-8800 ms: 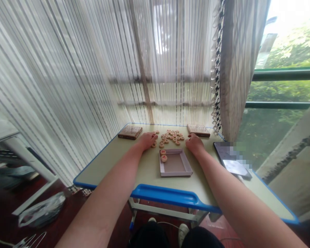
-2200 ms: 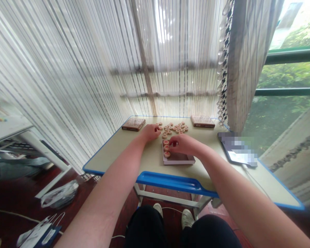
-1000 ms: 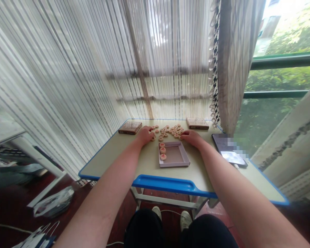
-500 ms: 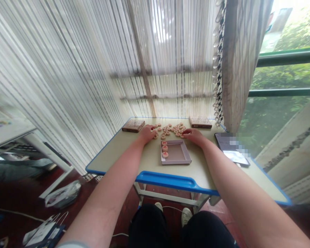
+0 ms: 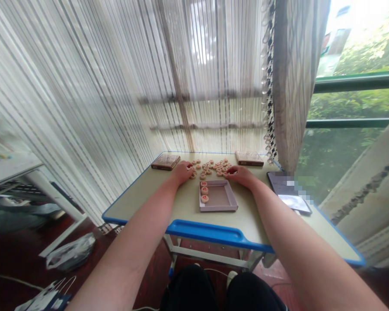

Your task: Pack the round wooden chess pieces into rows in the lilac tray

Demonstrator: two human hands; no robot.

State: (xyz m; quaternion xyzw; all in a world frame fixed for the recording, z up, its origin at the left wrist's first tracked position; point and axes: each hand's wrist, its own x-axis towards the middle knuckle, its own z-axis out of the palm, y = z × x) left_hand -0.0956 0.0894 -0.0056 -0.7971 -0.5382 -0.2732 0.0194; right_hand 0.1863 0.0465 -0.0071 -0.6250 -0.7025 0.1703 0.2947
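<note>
My left hand (image 5: pixel 183 171) rests at the left edge of a loose spread of round wooden Chinese chess pieces (image 5: pixel 208 166), with fingers and thumb apart beside a piece (image 5: pixel 193 176). At the spread's near right edge, my right hand (image 5: pixel 241 176) has its thumb and fingertips closed about another piece (image 5: pixel 226 175), partly hidden by them. Between my forearms lies a shallow, lidless pale box (image 5: pixel 221 209). Three pieces with red characters (image 5: pixel 204 190) form a column along its left wall; the rest of its floor shows bare.
Two flat brown boxes (image 5: pixel 165 162) (image 5: pixel 249 158) lie at the back corners of the blue-edged table (image 5: pixel 142 203). A dark device with a lit screen (image 5: pixel 290 193) sits on the right. Striped curtains (image 5: pixel 210 108) hang close behind. A moulded blue tray (image 5: pixel 205 231) lines the front edge.
The view has tilted slightly, so the table appears a little lower. Both hands remain by the loose pieces with only slight finger movement; the three pieces in the box have not moved.
</note>
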